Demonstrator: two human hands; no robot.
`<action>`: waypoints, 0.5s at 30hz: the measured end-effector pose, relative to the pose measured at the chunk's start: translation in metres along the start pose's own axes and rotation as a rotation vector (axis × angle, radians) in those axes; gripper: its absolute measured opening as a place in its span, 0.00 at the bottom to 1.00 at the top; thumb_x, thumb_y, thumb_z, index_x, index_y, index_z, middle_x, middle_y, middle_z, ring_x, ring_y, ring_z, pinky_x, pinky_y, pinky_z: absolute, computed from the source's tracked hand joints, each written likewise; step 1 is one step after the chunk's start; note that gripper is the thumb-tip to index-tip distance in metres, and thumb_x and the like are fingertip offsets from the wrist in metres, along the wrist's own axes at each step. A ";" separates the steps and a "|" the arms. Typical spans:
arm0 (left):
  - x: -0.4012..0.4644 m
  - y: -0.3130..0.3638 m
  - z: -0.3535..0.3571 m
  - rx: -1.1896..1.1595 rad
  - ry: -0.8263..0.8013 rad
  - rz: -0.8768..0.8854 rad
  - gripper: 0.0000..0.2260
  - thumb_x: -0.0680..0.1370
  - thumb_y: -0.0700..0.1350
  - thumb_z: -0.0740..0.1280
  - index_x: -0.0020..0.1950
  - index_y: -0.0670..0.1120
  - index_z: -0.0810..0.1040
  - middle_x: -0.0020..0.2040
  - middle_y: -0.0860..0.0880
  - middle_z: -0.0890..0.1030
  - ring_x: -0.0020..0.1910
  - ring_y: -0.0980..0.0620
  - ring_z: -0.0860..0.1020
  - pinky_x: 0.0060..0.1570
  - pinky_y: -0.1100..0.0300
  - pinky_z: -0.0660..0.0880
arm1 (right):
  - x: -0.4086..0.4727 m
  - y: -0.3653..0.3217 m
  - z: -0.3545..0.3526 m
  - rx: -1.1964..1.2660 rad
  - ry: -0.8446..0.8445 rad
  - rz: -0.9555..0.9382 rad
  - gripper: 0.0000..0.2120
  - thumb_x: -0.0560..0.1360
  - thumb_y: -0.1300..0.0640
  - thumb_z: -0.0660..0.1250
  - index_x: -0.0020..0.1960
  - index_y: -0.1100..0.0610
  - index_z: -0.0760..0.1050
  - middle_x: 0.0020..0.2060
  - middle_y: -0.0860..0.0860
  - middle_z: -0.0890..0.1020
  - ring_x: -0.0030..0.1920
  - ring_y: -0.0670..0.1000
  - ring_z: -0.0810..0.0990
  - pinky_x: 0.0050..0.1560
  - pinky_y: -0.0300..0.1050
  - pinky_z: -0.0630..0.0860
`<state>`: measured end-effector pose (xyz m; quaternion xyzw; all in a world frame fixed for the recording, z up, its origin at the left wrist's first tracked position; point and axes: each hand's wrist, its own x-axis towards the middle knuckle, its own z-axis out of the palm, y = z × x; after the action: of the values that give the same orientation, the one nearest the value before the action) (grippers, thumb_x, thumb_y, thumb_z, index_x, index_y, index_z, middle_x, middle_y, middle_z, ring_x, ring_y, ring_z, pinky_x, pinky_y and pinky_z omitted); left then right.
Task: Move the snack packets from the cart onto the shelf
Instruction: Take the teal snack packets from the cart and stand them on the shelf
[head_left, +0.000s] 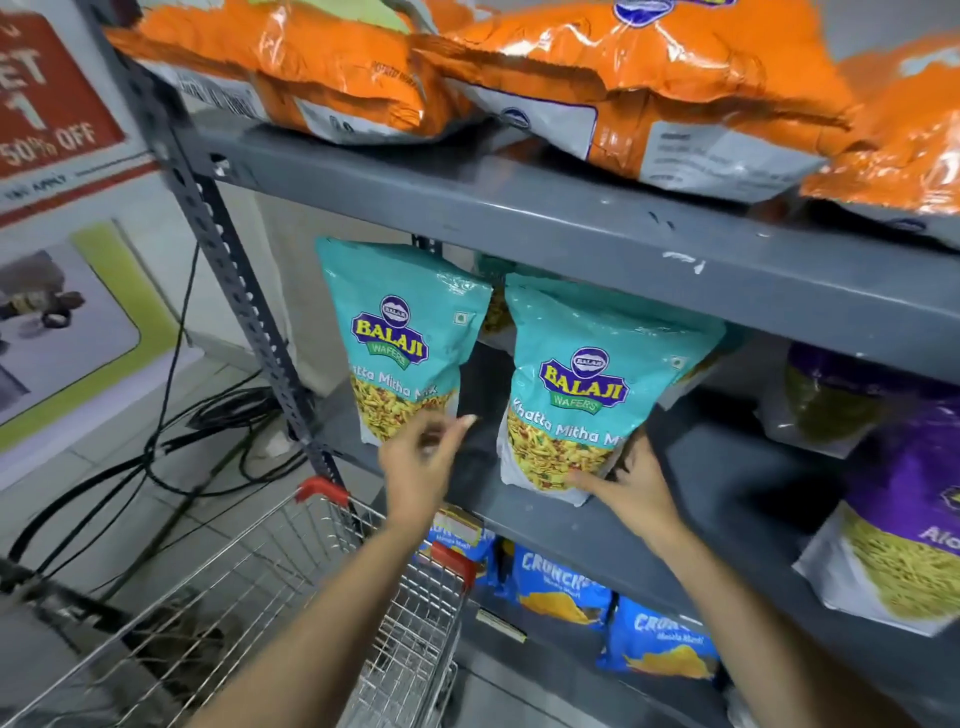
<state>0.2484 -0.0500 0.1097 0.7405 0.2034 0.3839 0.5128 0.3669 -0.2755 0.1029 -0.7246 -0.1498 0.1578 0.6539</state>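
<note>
Two teal snack packets stand upright on the middle level of the grey shelf (550, 514). The left teal packet (400, 332) is near the shelf's post. My left hand (421, 457) hovers just below and in front of it, blurred, fingers apart, holding nothing. The right teal packet (587, 384) leans slightly back. My right hand (634, 488) grips its lower right corner, thumb on the front. The wire cart (291, 582) with red corners sits below my left arm; I see no packets in its visible part.
Orange packets (644, 78) lie on the top level. Purple packets (904, 499) fill the right of the middle level. Blue packets (561, 587) stand on the level below. Black cables (171, 447) trail on the floor at left, by a wall poster (52, 104).
</note>
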 end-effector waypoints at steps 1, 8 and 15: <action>-0.006 -0.009 -0.011 0.020 0.092 0.014 0.11 0.70 0.56 0.74 0.39 0.51 0.77 0.35 0.55 0.80 0.35 0.59 0.77 0.37 0.62 0.73 | -0.002 0.006 0.002 -0.022 -0.012 0.009 0.50 0.44 0.42 0.86 0.62 0.40 0.69 0.57 0.36 0.82 0.61 0.40 0.80 0.56 0.37 0.78; 0.014 -0.042 -0.040 0.230 0.072 -0.128 0.57 0.55 0.56 0.83 0.76 0.48 0.55 0.74 0.47 0.63 0.74 0.48 0.62 0.72 0.53 0.61 | -0.004 0.018 0.017 -0.215 0.090 -0.014 0.50 0.45 0.38 0.84 0.63 0.37 0.66 0.59 0.37 0.79 0.61 0.37 0.78 0.60 0.39 0.76; 0.029 -0.047 -0.021 0.270 0.053 -0.132 0.59 0.55 0.53 0.84 0.77 0.52 0.52 0.74 0.46 0.65 0.73 0.45 0.64 0.71 0.48 0.63 | -0.016 0.033 0.003 -0.244 0.150 0.032 0.47 0.44 0.36 0.84 0.58 0.27 0.64 0.53 0.30 0.80 0.60 0.43 0.80 0.61 0.53 0.80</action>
<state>0.2546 0.0016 0.0808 0.7772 0.3148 0.3381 0.4271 0.3511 -0.2831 0.0703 -0.8108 -0.1070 0.0942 0.5676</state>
